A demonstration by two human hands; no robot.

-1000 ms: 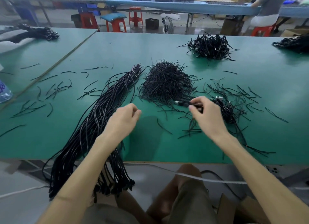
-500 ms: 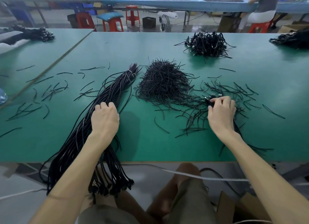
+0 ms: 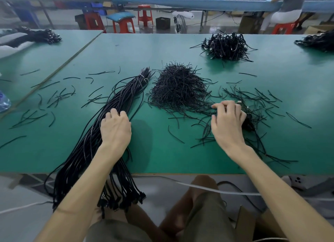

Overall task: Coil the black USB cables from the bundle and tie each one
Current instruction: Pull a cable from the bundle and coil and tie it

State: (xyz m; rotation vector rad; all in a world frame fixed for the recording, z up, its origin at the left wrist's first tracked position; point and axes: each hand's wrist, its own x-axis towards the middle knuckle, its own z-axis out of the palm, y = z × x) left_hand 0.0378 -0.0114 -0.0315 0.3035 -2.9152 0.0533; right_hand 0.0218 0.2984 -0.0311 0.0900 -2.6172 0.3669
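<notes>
Because the next cable has to be drawn out of the bundle of black USB cables [image 3: 126, 95], which lies slantwise across the left centre of the frame with its plug ends hanging over the near edge of the counter [image 3: 153, 151], the left hand [image 3: 115, 128] sits on top of it with its fingertips curled into the strands; whether one cable is already singled out I cannot tell. At right centre, the right hand [image 3: 228, 122] lies palm down, fingers bent, among scattered ties beside the heap of twist ties [image 3: 178, 90], probably to pick one. A dark coiled cable [image 3: 248, 123] shows at its outer edge, and I cannot tell if anything is gripped. A second ago both hands hovered mid-frame, the right pinching a plug. Since then they have parted and dropped onto the bundle and the ties.
</notes>
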